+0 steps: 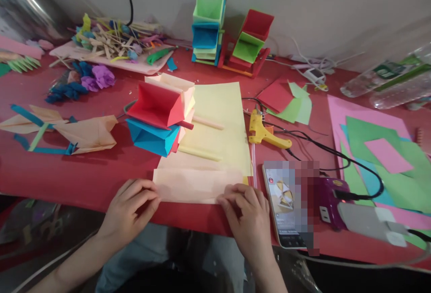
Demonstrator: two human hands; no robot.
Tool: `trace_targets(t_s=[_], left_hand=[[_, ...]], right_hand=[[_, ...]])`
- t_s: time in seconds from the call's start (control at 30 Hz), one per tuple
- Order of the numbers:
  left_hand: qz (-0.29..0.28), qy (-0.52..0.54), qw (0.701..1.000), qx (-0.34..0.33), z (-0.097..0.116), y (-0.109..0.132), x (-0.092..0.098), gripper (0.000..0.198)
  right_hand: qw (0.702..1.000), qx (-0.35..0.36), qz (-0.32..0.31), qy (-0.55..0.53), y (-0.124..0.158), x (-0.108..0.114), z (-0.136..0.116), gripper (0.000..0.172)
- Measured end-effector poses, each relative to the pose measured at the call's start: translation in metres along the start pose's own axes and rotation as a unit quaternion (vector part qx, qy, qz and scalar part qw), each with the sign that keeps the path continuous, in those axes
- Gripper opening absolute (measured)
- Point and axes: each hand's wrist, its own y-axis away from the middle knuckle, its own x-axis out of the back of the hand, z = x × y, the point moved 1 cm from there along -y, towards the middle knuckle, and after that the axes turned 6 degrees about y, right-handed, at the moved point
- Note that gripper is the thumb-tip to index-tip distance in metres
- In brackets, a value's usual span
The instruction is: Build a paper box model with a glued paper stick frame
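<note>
A pale peach paper strip, folded lengthwise, lies at the red table's front edge. My left hand pinches its left end with curled fingers. My right hand presses and pinches its right end, fingers bent. Behind the strip a yellow paper sheet lies flat with two rolled paper sticks on it. A folded paper model in red, blue and peach stands just beyond, left of the sheet.
A phone lies right of my right hand, beside a purple charger with cables. A yellow glue gun, coloured paper sheets, paper box stacks, plastic bottles and craft scraps fill the table.
</note>
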Motion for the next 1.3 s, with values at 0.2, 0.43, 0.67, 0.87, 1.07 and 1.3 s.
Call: trace_targets(t_s=[0.2, 0.43, 0.67, 0.87, 1.07, 1.3], left_hand=[[0.014, -0.078, 0.997, 0.027, 0.007, 0.002, 0.001, 0.009], [-0.058, -0.048, 0.992, -0.097, 0.048, -0.011, -0.006, 0.016], [-0.124, 0.030, 0.988, -0.088, 0.018, -0.003, -0.009, 0.011], [-0.096, 0.052, 0.989, -0.095, 0.011, -0.003, -0.005, 0.008], [-0.054, -0.018, 0.997, -0.057, 0.009, -0.008, -0.004, 0.014], [-0.062, -0.111, 0.992, 0.015, 0.016, -0.007, -0.003, 0.019]], right_hand=[[1.000, -0.009, -0.016, -0.005, 0.000, -0.001, -0.006, 0.013], [1.000, 0.005, -0.013, -0.008, 0.006, -0.002, -0.006, 0.008], [0.995, 0.076, -0.049, -0.053, 0.010, 0.006, 0.007, 0.016], [0.997, 0.041, -0.019, -0.056, 0.007, 0.003, 0.004, 0.010], [1.000, -0.009, 0.000, -0.012, 0.009, -0.003, -0.001, 0.014], [0.999, -0.018, 0.011, 0.045, 0.005, -0.003, -0.004, 0.017]])
